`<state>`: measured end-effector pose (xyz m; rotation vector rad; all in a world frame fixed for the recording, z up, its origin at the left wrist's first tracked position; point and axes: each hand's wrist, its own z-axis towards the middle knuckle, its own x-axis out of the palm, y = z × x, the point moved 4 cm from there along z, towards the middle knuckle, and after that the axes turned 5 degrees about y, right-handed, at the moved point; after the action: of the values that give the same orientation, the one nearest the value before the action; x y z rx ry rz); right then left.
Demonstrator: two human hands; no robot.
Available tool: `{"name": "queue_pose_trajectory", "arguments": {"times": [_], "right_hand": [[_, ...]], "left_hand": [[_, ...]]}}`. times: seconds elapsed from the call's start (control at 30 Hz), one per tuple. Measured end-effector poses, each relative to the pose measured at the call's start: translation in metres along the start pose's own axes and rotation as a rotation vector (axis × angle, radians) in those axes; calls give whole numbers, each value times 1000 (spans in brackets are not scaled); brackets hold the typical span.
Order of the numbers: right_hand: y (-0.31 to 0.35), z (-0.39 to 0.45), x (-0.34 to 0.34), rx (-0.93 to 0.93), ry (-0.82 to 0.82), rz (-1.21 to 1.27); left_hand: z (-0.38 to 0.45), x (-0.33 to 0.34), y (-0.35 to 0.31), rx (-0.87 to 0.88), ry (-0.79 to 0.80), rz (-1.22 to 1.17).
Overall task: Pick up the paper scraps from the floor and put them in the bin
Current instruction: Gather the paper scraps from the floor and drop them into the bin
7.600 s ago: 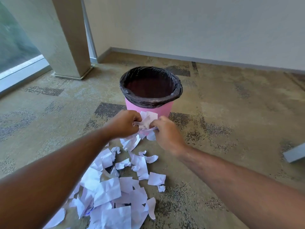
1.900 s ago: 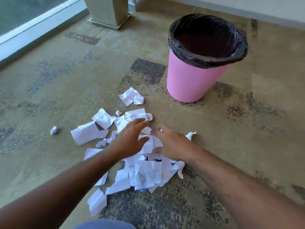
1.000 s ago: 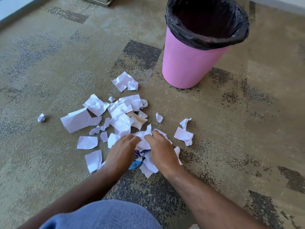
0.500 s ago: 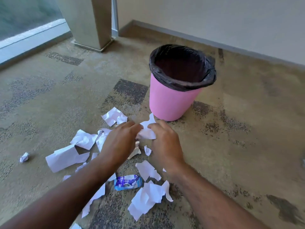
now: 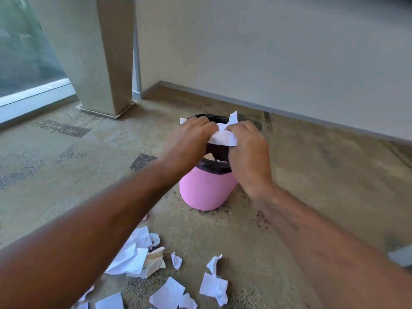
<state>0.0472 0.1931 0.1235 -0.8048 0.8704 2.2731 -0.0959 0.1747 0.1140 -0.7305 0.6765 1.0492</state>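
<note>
Held over the black-lined pink bin (image 5: 206, 192): a wad of paper scraps (image 5: 223, 136), pinched between left hand (image 5: 189, 141) and right hand (image 5: 247, 150). Not yet dropped; many loose scraps (image 5: 133, 257) left on the carpeted floor (image 5: 312, 186).

Two bare forearms — no sleeves, watch or rings showing — each ending in an ungloved hand.

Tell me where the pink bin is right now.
In the head view the pink bin stands on the carpet at centre, directly beneath both hands, with loose scraps on the floor nearer the person.

One bin (image 5: 206, 192), two hands (scraps uncountable)
</note>
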Motion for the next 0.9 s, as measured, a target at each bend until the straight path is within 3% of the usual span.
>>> {"name": "queue_pose_trajectory", "arguments": {"times": [0.23,0.43,0.73,0.9], "right_hand": [[-49,29,17,207,182,-133],[-70,33,30,310,228,-135],[-77,37,42,439,302,-46],[-66,37,40,400,262,-49]], "left_hand": [[50,52,11,-6,182,-13],[54,75,19,-19,256,-108],[49,69,25,-26,244,-110],[46,59,24,-36,199,-110]]}}
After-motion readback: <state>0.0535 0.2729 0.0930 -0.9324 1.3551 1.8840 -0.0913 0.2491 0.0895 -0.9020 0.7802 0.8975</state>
